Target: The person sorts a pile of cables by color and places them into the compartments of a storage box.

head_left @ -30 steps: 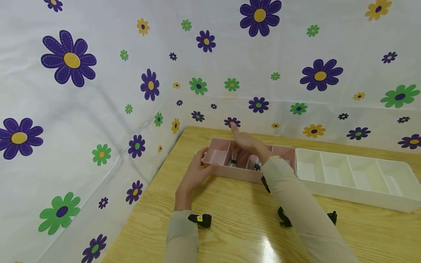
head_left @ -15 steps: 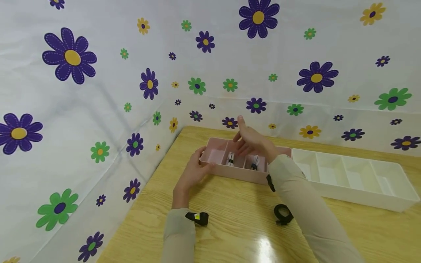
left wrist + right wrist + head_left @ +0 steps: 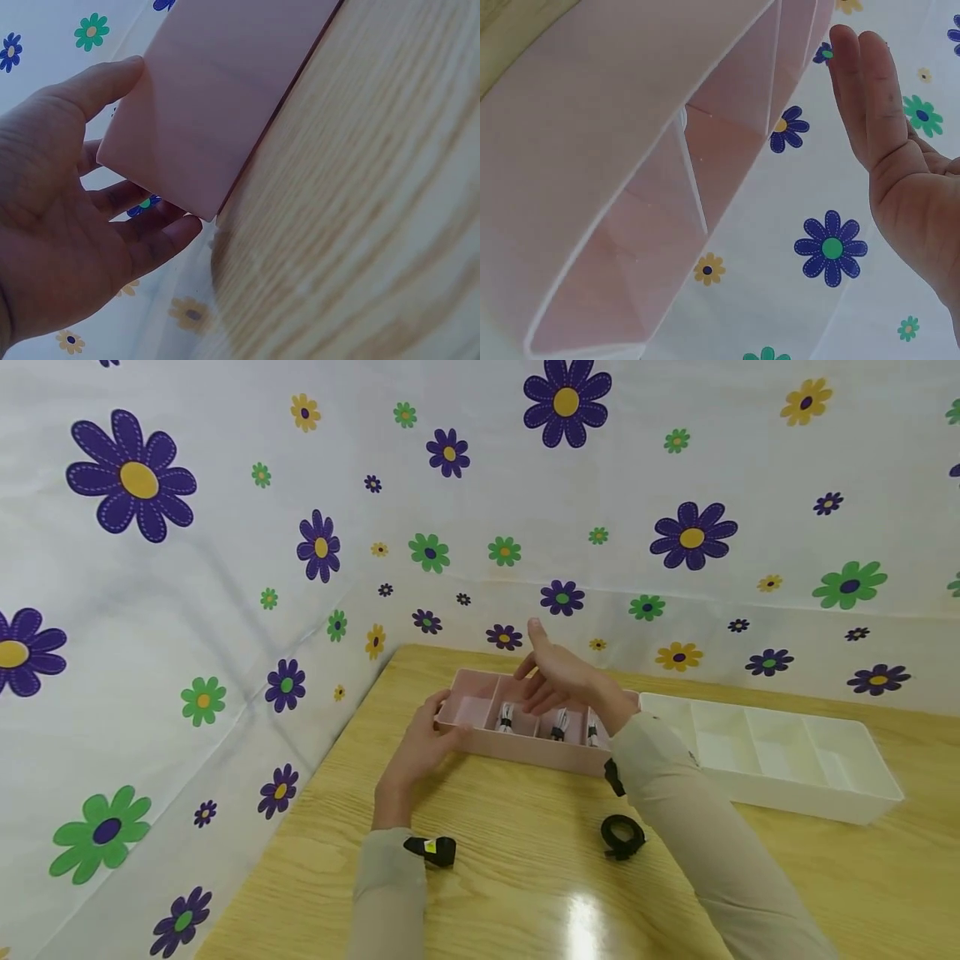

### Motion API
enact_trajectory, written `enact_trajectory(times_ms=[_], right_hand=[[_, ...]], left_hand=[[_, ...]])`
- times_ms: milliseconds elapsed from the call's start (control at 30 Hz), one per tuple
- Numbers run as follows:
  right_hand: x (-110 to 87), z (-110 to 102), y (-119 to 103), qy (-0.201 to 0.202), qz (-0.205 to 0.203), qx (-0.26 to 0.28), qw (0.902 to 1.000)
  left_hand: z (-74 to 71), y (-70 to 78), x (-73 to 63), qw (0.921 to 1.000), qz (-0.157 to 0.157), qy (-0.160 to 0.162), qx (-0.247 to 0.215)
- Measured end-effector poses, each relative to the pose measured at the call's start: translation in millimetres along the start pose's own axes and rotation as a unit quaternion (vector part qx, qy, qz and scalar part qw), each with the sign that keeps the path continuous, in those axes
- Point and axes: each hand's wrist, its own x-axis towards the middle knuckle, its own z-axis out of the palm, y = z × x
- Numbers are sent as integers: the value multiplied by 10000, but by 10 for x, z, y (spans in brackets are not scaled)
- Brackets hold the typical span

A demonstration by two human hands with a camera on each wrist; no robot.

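Note:
A pink divided organizer box (image 3: 525, 748) stands on the table, with its left end held by my left hand (image 3: 417, 750). In the left wrist view, the thumb (image 3: 112, 84) lies on the box's front face and the fingers bend round its end. Bundled white cables with black ties lie in the compartments: one bundle (image 3: 506, 718) left of the middle, another (image 3: 559, 725) to its right, and a third (image 3: 592, 732) partly covered by my right arm. Above the box, my right hand (image 3: 562, 675) hovers with fingers spread and holds nothing. The leftmost compartment shows no cable.
A white divided box (image 3: 787, 760) adjoins the pink one on the right, partly behind my right sleeve. A coiled black strap or cable (image 3: 622, 837) lies on the wooden table (image 3: 517, 868) in front. A flower-patterned sheet (image 3: 480, 510) rises behind and to the left.
My right hand has lifted out of the pink box and its fingers have loosened, uncovering the cable bundles. The left hand keeps its hold. The head view has shifted slightly right.

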Motion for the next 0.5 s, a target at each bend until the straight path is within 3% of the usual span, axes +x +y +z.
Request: enact_trajectory(times_ms=[200,500], right_hand=[[-113,-53,-29,63,-85,-292,9995],[-293,-202,126,185,-121,-941,9953]], left_hand=[[-56,18,19,9999,77,-62,29],[-14,47,5,9998,107,-145,-34]])
